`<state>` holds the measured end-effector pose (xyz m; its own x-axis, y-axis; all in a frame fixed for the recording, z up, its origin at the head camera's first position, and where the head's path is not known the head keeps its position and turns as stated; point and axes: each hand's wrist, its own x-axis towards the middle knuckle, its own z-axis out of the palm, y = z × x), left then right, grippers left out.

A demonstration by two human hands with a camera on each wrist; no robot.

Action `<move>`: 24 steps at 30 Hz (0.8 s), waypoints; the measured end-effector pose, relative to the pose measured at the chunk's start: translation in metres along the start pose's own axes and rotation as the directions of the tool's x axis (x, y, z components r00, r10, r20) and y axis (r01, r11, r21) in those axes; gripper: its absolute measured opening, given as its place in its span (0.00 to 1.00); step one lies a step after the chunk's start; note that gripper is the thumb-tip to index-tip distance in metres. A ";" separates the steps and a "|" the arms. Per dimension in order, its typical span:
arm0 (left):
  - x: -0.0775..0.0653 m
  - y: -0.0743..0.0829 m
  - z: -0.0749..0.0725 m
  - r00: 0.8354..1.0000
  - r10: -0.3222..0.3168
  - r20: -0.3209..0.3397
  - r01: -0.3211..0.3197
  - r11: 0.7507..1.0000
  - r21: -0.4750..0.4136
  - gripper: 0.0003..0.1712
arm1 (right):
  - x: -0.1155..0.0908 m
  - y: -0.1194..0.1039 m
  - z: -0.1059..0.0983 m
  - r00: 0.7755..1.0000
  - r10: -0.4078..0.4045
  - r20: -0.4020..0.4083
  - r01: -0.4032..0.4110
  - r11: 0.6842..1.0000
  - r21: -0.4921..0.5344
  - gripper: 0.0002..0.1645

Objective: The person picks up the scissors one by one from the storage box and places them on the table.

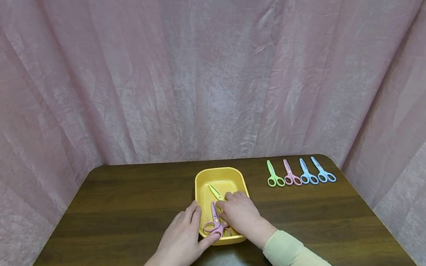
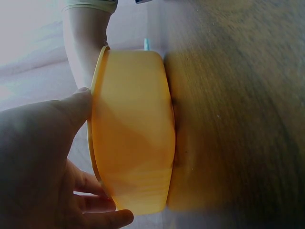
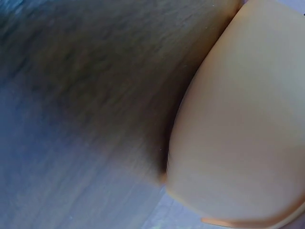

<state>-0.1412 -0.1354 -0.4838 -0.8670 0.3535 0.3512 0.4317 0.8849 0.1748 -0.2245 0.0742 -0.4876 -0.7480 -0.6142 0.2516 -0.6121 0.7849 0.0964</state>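
A yellow tray (image 1: pixel 218 174) with a raised rim stands on the table. My left hand (image 1: pixel 181 239) holds its near left corner, the thumb at the near rim and the fingers along the left wall; the left wrist view shows the thumb (image 2: pixel 78 107) against the rim. Pink scissors (image 1: pixel 214 213) lie in the near part of the tray, close to that thumb. My right hand (image 1: pixel 241 213) reaches over the right rim, fingers bent around yellow scissors (image 1: pixel 215 191), whose handles it hides. In the right wrist view the tray's outer wall (image 3: pixel 243 119) fills the right side.
To the right of the tray, green scissors (image 1: pixel 275 179), pink scissors (image 1: pixel 291 178) and two blue scissors (image 1: pixel 307 177) lie in a row near the back edge of the brown wooden table (image 1: pixel 133 202). A pink curtain (image 1: pixel 202 85) hangs behind and beside the table.
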 end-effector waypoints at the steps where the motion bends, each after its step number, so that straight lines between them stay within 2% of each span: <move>1: 0.000 0.000 0.000 1.000 0.001 -0.002 -0.001 1.000 0.001 0.53 | 0.000 0.000 0.000 1.000 0.001 0.001 -0.001 1.000 0.005 0.10; 10: 0.000 0.000 0.000 1.000 0.003 -0.006 -0.003 1.000 0.000 0.52 | 0.000 0.001 -0.002 1.000 0.001 -0.021 -0.001 0.999 0.042 0.08; 24: 0.000 0.000 -0.002 0.999 -0.013 0.041 0.013 1.000 -0.008 0.54 | -0.003 0.004 0.002 0.993 -0.004 -0.114 0.016 0.995 0.103 0.16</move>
<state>-0.1407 -0.1357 -0.4822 -0.8820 0.3545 0.3106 0.4224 0.8870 0.1869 -0.2249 0.0788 -0.4898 -0.7110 -0.6043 0.3597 -0.6475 0.7621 0.0004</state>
